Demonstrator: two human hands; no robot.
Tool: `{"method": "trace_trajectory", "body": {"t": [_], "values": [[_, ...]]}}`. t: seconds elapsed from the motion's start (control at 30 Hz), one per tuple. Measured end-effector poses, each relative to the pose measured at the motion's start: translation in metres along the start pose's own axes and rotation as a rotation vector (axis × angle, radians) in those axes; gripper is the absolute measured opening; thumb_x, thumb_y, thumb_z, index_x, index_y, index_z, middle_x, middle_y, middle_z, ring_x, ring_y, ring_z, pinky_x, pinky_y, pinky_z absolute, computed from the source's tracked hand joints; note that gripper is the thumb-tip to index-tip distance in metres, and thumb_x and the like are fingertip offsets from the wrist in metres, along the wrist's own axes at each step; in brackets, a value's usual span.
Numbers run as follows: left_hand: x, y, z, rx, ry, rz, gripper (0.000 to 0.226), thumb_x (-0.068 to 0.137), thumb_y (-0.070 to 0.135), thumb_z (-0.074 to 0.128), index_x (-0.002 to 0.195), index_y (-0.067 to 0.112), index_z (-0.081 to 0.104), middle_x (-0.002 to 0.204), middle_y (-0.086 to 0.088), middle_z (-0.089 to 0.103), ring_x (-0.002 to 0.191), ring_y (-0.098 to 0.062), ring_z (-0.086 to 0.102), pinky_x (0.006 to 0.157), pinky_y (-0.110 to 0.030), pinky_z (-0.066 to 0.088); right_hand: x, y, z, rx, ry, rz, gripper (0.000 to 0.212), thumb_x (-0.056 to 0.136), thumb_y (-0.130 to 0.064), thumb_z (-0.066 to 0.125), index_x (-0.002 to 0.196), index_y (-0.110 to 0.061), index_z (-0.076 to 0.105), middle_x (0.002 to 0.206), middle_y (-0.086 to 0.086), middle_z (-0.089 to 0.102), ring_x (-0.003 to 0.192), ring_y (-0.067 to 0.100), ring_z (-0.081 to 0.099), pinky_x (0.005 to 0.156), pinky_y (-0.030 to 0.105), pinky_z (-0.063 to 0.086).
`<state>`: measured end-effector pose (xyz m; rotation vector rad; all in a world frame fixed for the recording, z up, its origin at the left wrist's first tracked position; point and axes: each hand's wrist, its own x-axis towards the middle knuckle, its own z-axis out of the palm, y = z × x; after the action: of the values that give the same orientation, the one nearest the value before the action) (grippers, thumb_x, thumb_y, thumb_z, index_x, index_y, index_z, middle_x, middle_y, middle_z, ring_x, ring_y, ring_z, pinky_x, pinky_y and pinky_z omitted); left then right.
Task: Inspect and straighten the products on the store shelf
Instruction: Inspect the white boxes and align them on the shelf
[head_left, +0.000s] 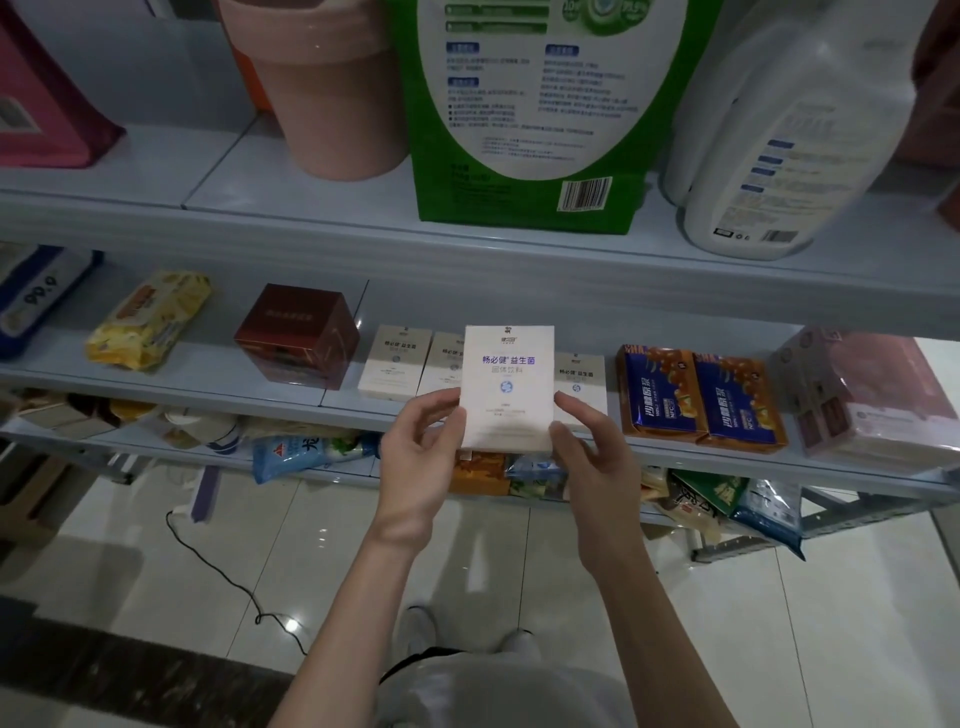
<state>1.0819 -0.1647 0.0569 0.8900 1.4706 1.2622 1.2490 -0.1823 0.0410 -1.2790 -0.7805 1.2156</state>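
the small white cardboard box (508, 387) could slip and drop onto the shiny white floor tiles (363, 545), i think, because the left hand (418, 460) and the right hand (587, 454) only pinch its bottom corners with curled fingers and thumbs. going back in, it might bump the row of matching white boxes (395, 361) on the grey metal shelf (218, 374). the box is held up straight, just in front of that row. it looks clean and flat, with blue writing on its front.
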Motion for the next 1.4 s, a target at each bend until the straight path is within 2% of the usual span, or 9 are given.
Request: {"method": "trace_trajectory", "body": {"t": [0.13,0.27,0.53,0.73,0.87,1.0,1.07,1.27,1.4], "values": [[0.001,0.006,0.003,-0.009,-0.021,-0.045,0.023,0.1,0.018,0.064,0.12,0.026,0.072,0.115,0.009,0.074,0.109,-0.019,0.07,0.096,-0.056,0.056,0.003,-0.005,0.001,0.057,0.071,0.022,0.021,0.098,-0.017,0.067,0.118,-0.022,0.074,0.122,-0.012,0.072,0.115,0.012,0.069,0.08,0.029,0.063],[0.0,0.011,0.006,-0.034,-0.015,-0.04,0.018,0.1,0.021,0.064,0.116,0.021,0.071,0.117,0.003,0.074,0.113,-0.023,0.069,0.097,-0.064,0.052,0.007,-0.004,0.003,0.055,0.108,0.019,0.02,0.099,-0.018,0.066,0.117,-0.021,0.075,0.123,-0.007,0.073,0.117,0.014,0.068,0.089,0.036,0.062],[-0.003,0.021,0.007,-0.072,-0.08,-0.031,0.022,0.103,0.013,0.057,0.111,0.029,0.07,0.114,0.009,0.071,0.11,-0.022,0.07,0.092,-0.048,0.059,0.006,-0.01,0.01,0.118,0.099,0.049,0.024,0.103,-0.022,0.058,0.124,-0.024,0.07,0.121,-0.009,0.07,0.108,0.008,0.071,0.084,0.027,0.061],[0.001,0.019,0.006,-0.081,-0.084,-0.032,0.023,0.104,0.014,0.055,0.122,0.017,0.069,0.118,0.005,0.071,0.111,-0.018,0.069,0.091,-0.029,0.059,0.004,-0.012,0.012,0.101,0.104,0.054,0.023,0.102,-0.022,0.059,0.123,-0.028,0.07,0.124,-0.006,0.068,0.113,0.019,0.069,0.082,0.025,0.061],[0.005,0.015,0.007,-0.102,-0.047,-0.106,0.02,0.107,0.021,0.051,0.118,0.022,0.068,0.124,-0.004,0.07,0.112,-0.022,0.069,0.072,-0.015,0.055,0.004,-0.013,0.012,0.028,0.07,0.005,0.021,0.1,-0.023,0.064,0.115,-0.034,0.073,0.127,-0.004,0.067,0.115,0.019,0.067,0.082,0.023,0.059],[0.01,0.008,0.005,-0.101,-0.017,-0.14,0.022,0.106,0.017,0.052,0.121,0.015,0.068,0.125,-0.006,0.071,0.112,-0.022,0.068,0.082,-0.035,0.058,0.004,-0.012,0.014,-0.005,0.032,-0.024,0.019,0.094,-0.031,0.069,0.113,-0.033,0.076,0.129,-0.005,0.067,0.118,0.014,0.065,0.086,0.026,0.059],[0.011,0.006,0.003,-0.081,-0.018,-0.128,0.023,0.104,0.013,0.054,0.121,0.017,0.07,0.122,-0.002,0.072,0.116,-0.022,0.067,0.087,-0.035,0.057,0.004,-0.011,0.015,0.006,0.054,0.001,0.022,0.092,-0.036,0.069,0.111,-0.025,0.075,0.124,-0.006,0.071,0.117,0.014,0.066,0.084,0.025,0.059],[0.006,0.006,0.002,-0.135,-0.095,-0.073,0.025,0.098,0.015,0.064,0.123,0.013,0.068,0.122,-0.008,0.071,0.117,-0.032,0.066,0.1,-0.058,0.053,0.006,-0.002,0.009,-0.069,0.073,0.02,0.023,0.099,-0.016,0.067,0.116,-0.031,0.062,0.122,-0.01,0.068,0.108,0.006,0.069,0.077,0.023,0.059],[0.003,0.011,0.003,-0.156,-0.177,-0.085,0.038,0.096,0.026,0.064,0.133,0.017,0.063,0.126,-0.006,0.07,0.12,-0.032,0.065,0.092,-0.053,0.055,0.005,0.001,0.007,-0.059,-0.034,0.053,0.031,0.103,-0.012,0.059,0.125,-0.032,0.067,0.129,-0.009,0.066,0.118,0.012,0.066,0.087,0.036,0.062]]}}
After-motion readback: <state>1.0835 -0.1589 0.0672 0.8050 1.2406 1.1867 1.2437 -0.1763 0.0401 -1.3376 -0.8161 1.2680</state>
